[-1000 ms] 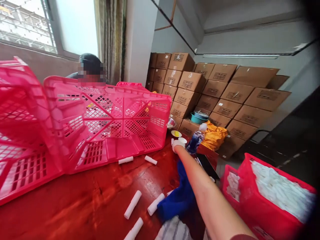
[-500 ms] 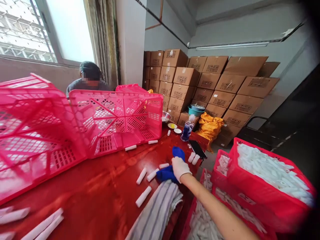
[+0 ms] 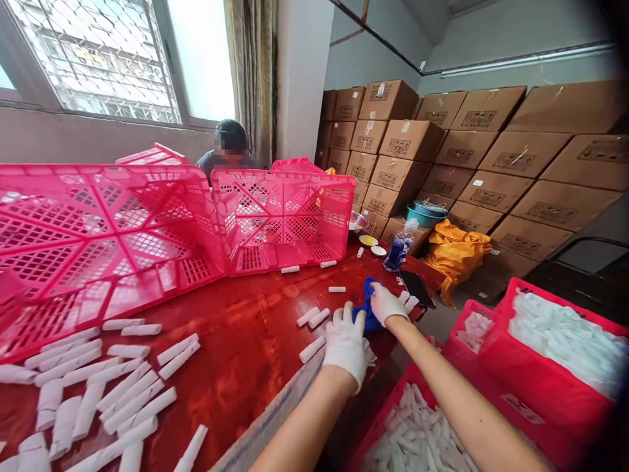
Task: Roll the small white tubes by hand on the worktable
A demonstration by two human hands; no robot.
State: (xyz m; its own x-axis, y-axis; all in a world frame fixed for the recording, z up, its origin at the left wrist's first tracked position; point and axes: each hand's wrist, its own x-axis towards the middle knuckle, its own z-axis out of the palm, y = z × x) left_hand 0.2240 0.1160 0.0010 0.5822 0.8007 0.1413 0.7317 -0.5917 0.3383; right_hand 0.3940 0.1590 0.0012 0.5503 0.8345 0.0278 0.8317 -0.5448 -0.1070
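My right hand (image 3: 386, 304), in a white glove, is closed on a blue cloth (image 3: 364, 312) near the table's right edge. My left hand (image 3: 344, 346), gloved too, lies just left of it with its fingers spread, partly over the cloth's near side; whether it presses on the cloth I cannot tell. Beneath my left forearm runs a striped towel (image 3: 287, 401), mostly covered. Close to the left fingertips lie several short white rolls (image 3: 312, 350) on the red table (image 3: 236, 367).
Many white rolls (image 3: 137, 396) lie at the left. Pink crates (image 3: 282, 216) stand on their sides along the back, a person (image 3: 230, 141) behind them. A bottle (image 3: 399, 246) and a phone (image 3: 417, 289) are at the right. Red crates (image 3: 550, 367) of white pieces stand beside the table.
My left hand has come into view beside the blue cloth. The cloth is bunched closer under my right hand. The view has turned left, showing more rolls.
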